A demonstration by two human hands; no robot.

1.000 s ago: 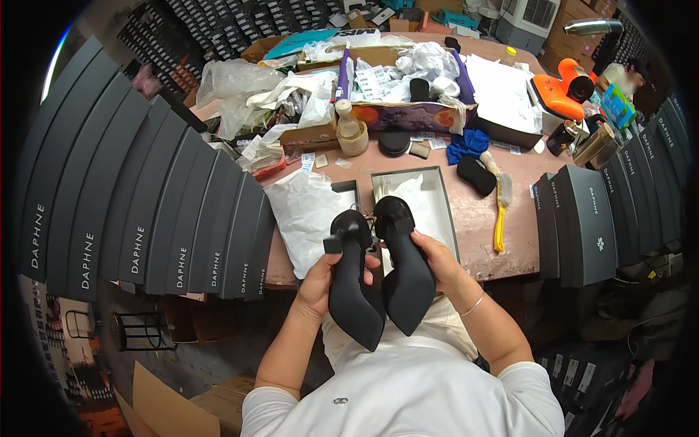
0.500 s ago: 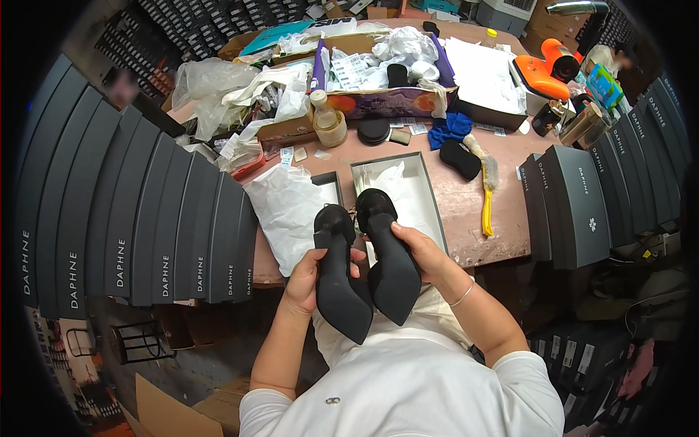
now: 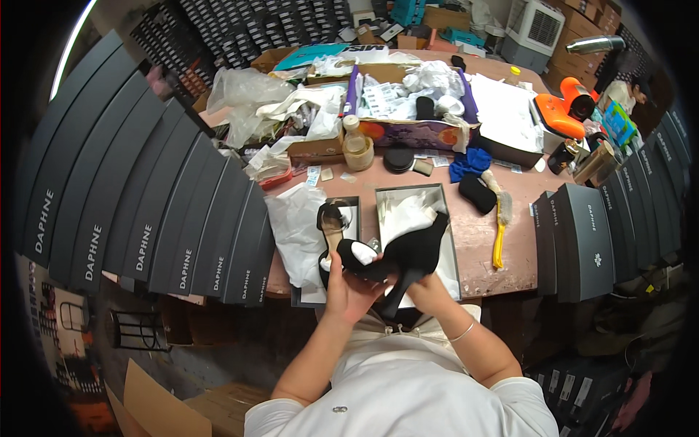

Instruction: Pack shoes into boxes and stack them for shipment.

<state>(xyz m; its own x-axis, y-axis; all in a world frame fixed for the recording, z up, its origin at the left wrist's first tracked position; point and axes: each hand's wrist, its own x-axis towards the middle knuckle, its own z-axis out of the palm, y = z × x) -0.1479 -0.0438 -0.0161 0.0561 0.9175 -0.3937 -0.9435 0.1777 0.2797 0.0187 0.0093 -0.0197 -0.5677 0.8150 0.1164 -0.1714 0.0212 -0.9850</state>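
I hold a pair of black pointed shoes over the table's near edge. My left hand (image 3: 349,295) is wrapped round one black shoe (image 3: 333,214), whose pale insole and ankle part show; white stuffing sits in a black opening beside it. In my right hand (image 3: 431,295) is the other black shoe (image 3: 419,244), tilted, with its broad dark side showing and partly blurred. Below the shoes lies an open grey shoe box (image 3: 447,251) with white paper inside. To its left a grey box part (image 3: 354,213) lies partly under white tissue paper (image 3: 297,233).
Stacked dark shoe boxes rise at left (image 3: 124,197) and right (image 3: 582,240). A yellow-handled brush (image 3: 499,244), black pad (image 3: 477,194) and blue cloth (image 3: 470,164) lie right of the box. Behind stand a bottle (image 3: 357,146), a paper-filled carton (image 3: 408,135) and an orange tool (image 3: 564,113).
The shoes have turned from soles up, side by side, to differing angles; the left one now shows its inside. Both hands have rotated, and the view has shifted.
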